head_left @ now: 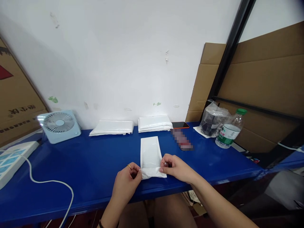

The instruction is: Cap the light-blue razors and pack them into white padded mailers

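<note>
1. Head camera view: a white padded envelope [150, 152] lies on a blue surface [99, 158], close to its front edge, with the end nearest the person gathered into a folded strip [154, 173].

2. The left hand [127, 180], a ring on one finger, pinches the strip's left end, thumb and fingers drawn narrow on the thin material. An uneven pull from this side could set the fold askew.

3. At the opposite end, the right hand [177, 167] grips the strip's right corner, its fingers also closed on the white material. Should one hand press harder than the other, the wrinkled strip could crease further or bunch in the middle.

4. Position is a likely weak point: with the strip so near the front edge, a tug toward the body could drag the envelope partly off its support, leaving nothing firm beneath the fold.

5. Beyond the envelope lie two stacks of similar white envelopes, one toward the fan [112, 127] and one beside a phone [180, 125]. A careless forward push could nudge the nearer items out of line.

6. Off to the right, a pixelated object [181, 139] lies flat and a green-capped bottle [229, 131] stands farther out; a wide swing of the right arm could knock either. At left, a loose white cable [51, 181] could catch the left forearm if it sweeps outward.
</note>
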`<state>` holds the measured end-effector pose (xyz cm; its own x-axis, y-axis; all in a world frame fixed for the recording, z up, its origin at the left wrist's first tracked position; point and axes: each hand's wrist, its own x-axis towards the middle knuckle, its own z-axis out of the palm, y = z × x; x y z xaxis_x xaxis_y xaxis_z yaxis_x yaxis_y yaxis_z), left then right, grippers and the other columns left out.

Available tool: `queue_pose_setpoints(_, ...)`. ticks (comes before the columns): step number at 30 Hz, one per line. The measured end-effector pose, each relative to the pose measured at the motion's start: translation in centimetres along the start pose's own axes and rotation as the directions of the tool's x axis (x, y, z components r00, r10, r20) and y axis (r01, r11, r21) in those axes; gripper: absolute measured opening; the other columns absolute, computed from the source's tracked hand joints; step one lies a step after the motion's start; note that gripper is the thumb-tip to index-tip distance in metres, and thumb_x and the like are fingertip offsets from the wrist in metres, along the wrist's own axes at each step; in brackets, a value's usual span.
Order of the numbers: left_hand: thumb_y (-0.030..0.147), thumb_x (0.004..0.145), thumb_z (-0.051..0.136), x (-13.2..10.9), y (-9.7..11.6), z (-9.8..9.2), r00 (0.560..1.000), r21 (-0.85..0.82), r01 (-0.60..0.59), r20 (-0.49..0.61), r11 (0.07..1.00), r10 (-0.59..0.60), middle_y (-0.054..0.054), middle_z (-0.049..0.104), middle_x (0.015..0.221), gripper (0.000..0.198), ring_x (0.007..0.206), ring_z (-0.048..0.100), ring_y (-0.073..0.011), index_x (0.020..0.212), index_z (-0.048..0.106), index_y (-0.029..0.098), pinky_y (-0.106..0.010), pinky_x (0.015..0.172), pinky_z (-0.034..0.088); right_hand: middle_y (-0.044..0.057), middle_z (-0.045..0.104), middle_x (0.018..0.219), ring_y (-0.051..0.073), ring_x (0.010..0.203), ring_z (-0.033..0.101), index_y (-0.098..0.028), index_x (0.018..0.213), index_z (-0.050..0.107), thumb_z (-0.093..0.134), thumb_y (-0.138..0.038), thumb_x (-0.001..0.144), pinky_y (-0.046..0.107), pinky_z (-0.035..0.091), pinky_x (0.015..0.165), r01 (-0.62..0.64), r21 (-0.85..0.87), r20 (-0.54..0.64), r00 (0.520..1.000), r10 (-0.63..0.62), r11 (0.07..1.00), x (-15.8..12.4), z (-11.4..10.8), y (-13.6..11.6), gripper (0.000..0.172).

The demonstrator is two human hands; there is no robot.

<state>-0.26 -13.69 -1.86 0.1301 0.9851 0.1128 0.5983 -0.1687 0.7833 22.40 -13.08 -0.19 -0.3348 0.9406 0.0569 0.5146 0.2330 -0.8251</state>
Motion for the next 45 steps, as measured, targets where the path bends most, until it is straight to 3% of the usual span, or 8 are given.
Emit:
queue_pose_setpoints(8,0.021,0.065,0.051,2.0,0.1,0.2,0.997,0.097,0.062,0.048,0.993,-0.067,0.005,0.058,0.051,0.005,0.046,0.050,-0.0091,0.070,0.054,0.019,-0.019,0.046,0.027,0.007,0.056,0.099,0.020,0.093,0.050,-0.021,0.101,0.055,0.050,-0.023,0.082,0.034,0.039,0.078,0.293,-0.622,-0.180,0.849,-0.497,0.726,-1.7,2.4,-0.8,0.019)
queue_pose_setpoints(15,0.022,0.063,0.057,2.8,0.5,0.0,0.950,-0.412,0.263,0.270,0.873,-0.159,0.007,0.052,0.043,0.022,0.041,0.052,-0.0113,0.078,0.041,0.020,-0.017,0.041,0.034,0.008,0.063,0.091,0.019,0.088,0.054,-0.015,0.112,0.054,0.045,-0.013,0.086,0.032,0.040,0.075,0.426,-0.822,0.054,0.719,-0.693,0.378,-1.2,3.9,-0.9,0.027)
queue_pose_setpoints(19,0.036,0.067,0.062,2.4,1.7,-0.9,0.951,-0.709,0.301,0.268,0.638,-0.152,0.006,0.053,0.053,0.032,0.049,0.055,-0.0098,0.084,0.040,0.020,-0.017,0.046,0.040,0.007,0.064,0.078,0.017,0.079,0.056,-0.015,0.106,0.059,0.046,-0.011,0.085,0.028,0.042,0.067,0.462,-0.795,-0.013,0.637,-0.771,0.395,0.2,1.3,-1.9,0.025)
queue_pose_setpoints(22,0.042,0.070,0.059,2.0,2.1,-1.9,0.976,-0.836,0.191,0.107,0.514,-0.188,0.005,0.054,0.066,0.035,0.052,0.055,-0.0087,0.091,0.041,0.022,-0.017,0.046,0.040,0.006,0.064,0.081,0.016,0.076,0.056,-0.017,0.096,0.064,0.049,-0.020,0.084,0.027,0.044,0.068,0.405,-0.613,-0.310,0.667,-0.678,0.678,2.9,-2.6,-3.2,0.019)
queue_pose_setpoints(25,0.044,0.073,0.057,1.5,1.8,-2.5,0.975,-0.841,0.173,0.074,0.513,-0.208,0.005,0.053,0.068,0.033,0.048,0.052,-0.0079,0.095,0.042,0.023,-0.017,0.041,0.037,0.006,0.066,0.079,0.017,0.072,0.058,-0.015,0.089,0.066,0.059,-0.034,0.077,0.027,0.046,0.063,0.276,-0.149,-0.687,0.662,-0.300,0.950,7.6,-7.1,-3.4,0.024)
queue_pose_setpoints(29,0.045,0.073,0.054,0.9,0.9,-2.6,0.969,-0.813,0.220,0.121,0.539,-0.214,0.003,0.054,0.071,0.037,0.047,0.051,-0.0082,0.100,0.042,0.023,-0.018,0.041,0.037,0.007,0.067,0.079,0.018,0.072,0.061,-0.012,0.091,0.064,0.063,-0.029,0.071,0.027,0.050,0.061,0.049,0.393,-0.663,0.707,0.246,0.918,14.8,-11.2,-0.8,0.026)
queue_pose_setpoints(38,0.039,0.071,0.055,8.0,-2.2,-6.4,0.998,-0.191,-0.027,-0.056,0.981,0.016,-0.006,0.057,0.092,0.040,0.073,0.060,-0.0169,0.105,0.048,0.019,-0.028,0.062,0.048,0.013,0.062,0.088,0.032,0.101,0.051,-0.014,0.072,0.064,0.070,-0.023,0.053,0.041,0.040,0.086,-0.302,0.194,-0.785,0.523,0.332,0.933,19.9,-12.6,4.9,0.022)
queue_pose_setpoints(45,0.030,0.072,0.053,18.2,-4.8,-8.1,0.957,0.577,-0.050,-0.207,0.815,0.205,-0.015,0.036,0.135,0.058,0.127,0.027,-0.0288,0.126,0.041,0.013,-0.043,0.101,0.027,0.011,0.041,0.119,0.026,0.102,0.049,-0.021,0.105,0.059,0.056,-0.032,0.070,0.044,0.034,0.090,-0.239,-0.154,-0.885,0.465,-0.027,0.959,17.9,-12.7,3.4,0.037)
